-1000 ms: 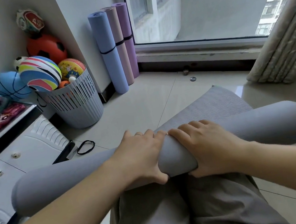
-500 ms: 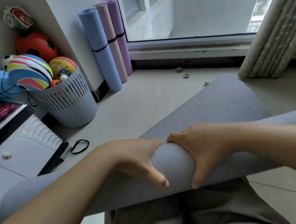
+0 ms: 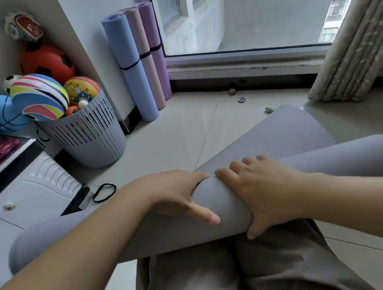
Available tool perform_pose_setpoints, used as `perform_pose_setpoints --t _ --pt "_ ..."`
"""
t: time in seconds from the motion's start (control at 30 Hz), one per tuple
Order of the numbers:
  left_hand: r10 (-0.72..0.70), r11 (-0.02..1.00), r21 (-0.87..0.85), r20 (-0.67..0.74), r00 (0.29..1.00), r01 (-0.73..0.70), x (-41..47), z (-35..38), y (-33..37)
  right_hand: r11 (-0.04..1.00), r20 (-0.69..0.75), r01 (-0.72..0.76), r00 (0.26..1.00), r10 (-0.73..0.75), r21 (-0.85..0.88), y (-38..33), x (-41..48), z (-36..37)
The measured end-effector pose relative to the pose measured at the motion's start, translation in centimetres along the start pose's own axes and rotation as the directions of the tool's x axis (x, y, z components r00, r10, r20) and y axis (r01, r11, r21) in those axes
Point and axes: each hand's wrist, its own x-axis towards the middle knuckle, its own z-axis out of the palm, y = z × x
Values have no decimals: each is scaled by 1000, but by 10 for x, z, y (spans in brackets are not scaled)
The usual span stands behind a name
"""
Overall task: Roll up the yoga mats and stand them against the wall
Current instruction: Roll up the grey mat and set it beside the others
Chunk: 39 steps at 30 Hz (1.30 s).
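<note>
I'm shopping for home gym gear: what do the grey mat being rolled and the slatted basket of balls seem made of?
The grey mat looks like soft matte foam, perhaps TPE: it curls into a thick smooth roll, and its unrolled part shows fine wavy ribbing. The slatted basket looks like rigid moulded plastic, pale grey-blue with a dull sheen and even vertical slots.

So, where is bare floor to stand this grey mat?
Bare tile lies below the window, between the purple mat and the curtain, save small bits. Tile between basket and grey mat is bare. The basket's corner is crowded.
</note>
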Motion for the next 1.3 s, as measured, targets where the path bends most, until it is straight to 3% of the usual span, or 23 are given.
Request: perform_pose_setpoints --t 0.07,0.2,0.33,0.43,0.53,0.57,0.63,0.77,0.97,1.03,1.17,1.23,1.3 --pt "-18 998 65 -49 999 21 1 1 3 994 28 -10 1000 7 111 9 5 -1" --pt "-22 874 451 -334 942 181 -6 37 19 934 216 -49 976 -31 354 35 29 -17" --pt "1 852 469 -448 894 234 -5 54 10 898 329 -97 943 -55 429 41 48 -25" --pt "131 861 477 -546 828 179 -10 32 -4 917 185 -69 983 -5 393 40 47 -36" --pt "255 814 538 -669 698 219 -17 6 -11 940 -62 -32 996 57 339 45 43 -56" --pt "257 801 549 -676 690 240 -21 0 -8 938 -104 -21 993 60 345 47 41 -61" --pt "219 782 564 -646 732 264 -32 -6 5 925 -76 -1 997 32 381 49 35 -65" --pt "105 809 554 -466 879 197 -36 28 24 903 255 -39 964 -79 427 40 17 -49" --pt "113 881 464 -399 910 94 -28 57 19 871 382 -69 913 -142 487 29 16 -23" --pt "119 898 436 -377 919 62 -24 53 12 896 340 -54 934 -110 440 27 10 -22" --pt "86 966 259 -249 965 -19 -11 27 4 997 -7 65 998 -64 39 9 -10 -5" --pt "56 989 143 -160 986 -34 -3 13 1 999 -77 39 996 -37 26 6 -11 4" --pt "27 985 171 -150 988 -1 -1 8 3 996 -87 18 996 -10 90 11 -4 5"
